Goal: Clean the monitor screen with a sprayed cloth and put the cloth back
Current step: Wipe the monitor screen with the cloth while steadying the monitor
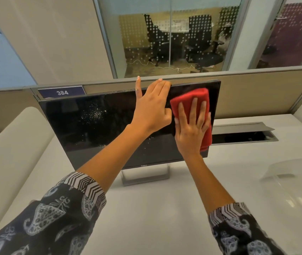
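Observation:
A black monitor stands on a white desk, its dark screen speckled with white spots left of centre. My left hand holds the monitor's top edge, fingers hooked over the rim and thumb on the screen. My right hand presses a folded red cloth flat against the right part of the screen, fingers spread and straight. The cloth sticks out above and to the right of that hand.
The white desk runs toward me. A grey cable tray slot lies open behind the monitor on the right. A beige partition with a "384" label stands behind. A translucent object rests at right.

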A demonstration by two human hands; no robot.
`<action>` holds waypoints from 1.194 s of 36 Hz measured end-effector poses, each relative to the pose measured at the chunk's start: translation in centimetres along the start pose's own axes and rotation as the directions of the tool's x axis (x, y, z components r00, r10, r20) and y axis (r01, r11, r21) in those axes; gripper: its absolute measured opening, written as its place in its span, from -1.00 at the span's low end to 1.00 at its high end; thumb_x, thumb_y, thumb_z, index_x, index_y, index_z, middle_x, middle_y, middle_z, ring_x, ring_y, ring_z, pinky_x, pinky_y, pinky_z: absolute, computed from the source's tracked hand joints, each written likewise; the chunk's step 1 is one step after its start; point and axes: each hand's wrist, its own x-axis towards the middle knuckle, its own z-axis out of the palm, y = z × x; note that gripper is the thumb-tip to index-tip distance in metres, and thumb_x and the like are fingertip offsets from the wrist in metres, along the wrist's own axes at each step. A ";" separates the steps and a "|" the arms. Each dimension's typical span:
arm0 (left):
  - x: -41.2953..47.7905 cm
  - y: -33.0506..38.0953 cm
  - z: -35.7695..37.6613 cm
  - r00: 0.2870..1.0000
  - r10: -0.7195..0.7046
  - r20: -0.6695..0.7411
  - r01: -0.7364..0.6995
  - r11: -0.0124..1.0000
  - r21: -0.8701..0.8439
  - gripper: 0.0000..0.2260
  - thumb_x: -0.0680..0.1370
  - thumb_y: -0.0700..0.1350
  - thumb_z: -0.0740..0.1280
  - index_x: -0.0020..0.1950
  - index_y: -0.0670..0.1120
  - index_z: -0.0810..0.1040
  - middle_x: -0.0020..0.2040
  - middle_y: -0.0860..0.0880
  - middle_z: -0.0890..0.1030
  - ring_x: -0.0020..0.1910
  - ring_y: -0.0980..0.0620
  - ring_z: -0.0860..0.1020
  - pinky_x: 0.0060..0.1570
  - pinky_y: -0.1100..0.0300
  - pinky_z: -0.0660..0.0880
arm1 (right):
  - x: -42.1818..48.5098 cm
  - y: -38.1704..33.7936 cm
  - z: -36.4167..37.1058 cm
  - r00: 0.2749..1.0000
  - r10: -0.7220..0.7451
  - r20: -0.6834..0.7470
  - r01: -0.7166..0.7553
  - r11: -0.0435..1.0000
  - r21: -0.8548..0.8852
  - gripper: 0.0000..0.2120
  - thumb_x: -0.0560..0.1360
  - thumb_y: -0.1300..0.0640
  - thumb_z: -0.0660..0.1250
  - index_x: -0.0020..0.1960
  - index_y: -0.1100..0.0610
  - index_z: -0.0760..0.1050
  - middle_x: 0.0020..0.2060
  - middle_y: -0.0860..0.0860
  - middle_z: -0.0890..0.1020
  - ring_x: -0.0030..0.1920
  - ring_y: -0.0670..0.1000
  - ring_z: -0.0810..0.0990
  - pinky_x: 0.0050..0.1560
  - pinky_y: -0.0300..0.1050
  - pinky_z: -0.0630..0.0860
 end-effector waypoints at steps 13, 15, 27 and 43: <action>-0.3 -0.1 -0.1 1.000 0.019 -0.006 -0.019 1.000 -0.002 -0.39 0.40 -0.05 0.23 0.47 -0.11 0.34 0.41 -0.04 0.43 0.47 -0.01 0.30 0.46 -0.28 -0.26 | -11.8 4.8 0.9 0.968 -0.046 0.247 0.049 0.999 -0.008 -0.40 0.65 -0.17 0.07 0.61 -0.02 -0.02 0.56 0.18 0.15 0.55 0.31 0.07 0.48 0.35 0.15; -0.3 0.0 -0.1 1.000 0.017 -0.002 -0.017 1.000 0.003 -0.39 0.40 -0.04 0.22 0.47 -0.11 0.33 0.41 -0.03 0.43 0.47 0.00 0.30 0.46 -0.29 -0.27 | -10.4 5.5 0.5 0.974 -0.044 0.221 0.046 0.999 -0.004 -0.41 0.66 -0.16 0.06 0.61 -0.03 -0.03 0.56 0.17 0.12 0.56 0.28 0.03 0.49 0.35 0.11; -0.3 0.1 -0.5 1.000 0.010 0.018 -0.010 1.000 -0.001 -0.38 0.41 -0.03 0.25 0.48 -0.11 0.31 0.43 -0.04 0.41 0.49 -0.01 0.28 0.46 -0.27 -0.30 | 4.9 4.1 -2.1 0.994 -0.072 -0.080 0.073 0.997 0.011 -0.41 0.69 -0.07 0.13 0.60 0.00 -0.05 0.53 0.28 0.15 0.54 0.34 0.04 0.54 0.25 0.03; -0.6 -1.7 -2.9 0.991 0.002 0.134 -0.016 0.994 0.105 -0.29 0.51 0.11 0.15 0.59 -0.14 0.05 0.60 -0.06 0.07 0.58 0.02 -0.02 0.41 -0.39 -0.28 | 10.0 1.1 -4.3 0.995 0.012 -0.099 -0.013 1.000 -0.014 -0.58 0.69 -0.13 0.06 0.38 0.08 0.44 0.34 0.09 0.51 0.42 0.14 0.37 0.48 0.15 0.19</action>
